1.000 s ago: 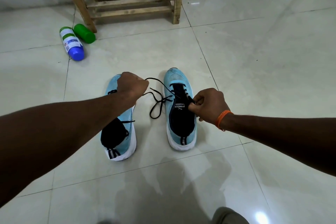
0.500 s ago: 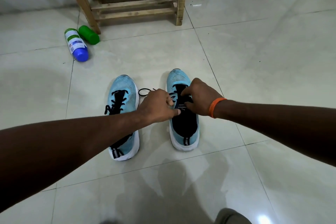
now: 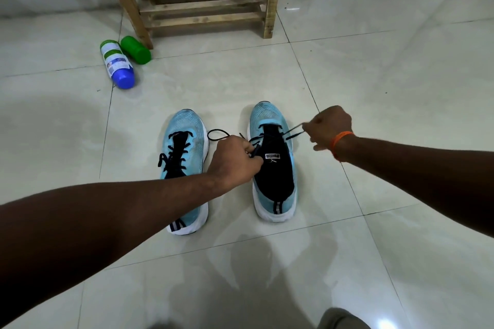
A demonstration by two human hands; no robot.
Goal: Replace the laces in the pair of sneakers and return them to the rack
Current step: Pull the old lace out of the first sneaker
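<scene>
Spreading across the whole view: glossy pale tiled floor (image 3: 374,75), with everything resting on it. Slatted rack of raw wooden boards (image 3: 203,5) stands at the far wall, well apart from the shoes.

Two light-blue knit sneakers with white soles sit side by side, toes toward the rack. The sneaker under the left arm (image 3: 184,125) is laced, its black lace criss-crossed up the front. The sneaker beside it (image 3: 270,115) is open down most of its black tongue, with lace only at the eyelets nearest the toe.

Two bottles lie on their sides near the rack's leg: a white-labelled bottle with a blue end (image 3: 117,64) and a green plastic bottle (image 3: 135,49), just beside each other.

Left hand (image 3: 235,160): fingers curled, pinching the thin black lace (image 3: 292,132) at the open sneaker's inner edge; a slack loop trails between the shoes. Right hand (image 3: 328,128): fingers closed, gripping the lace's other stretch, drawn taut off the eyelets. Orange wristband (image 3: 340,139) on that wrist.
</scene>
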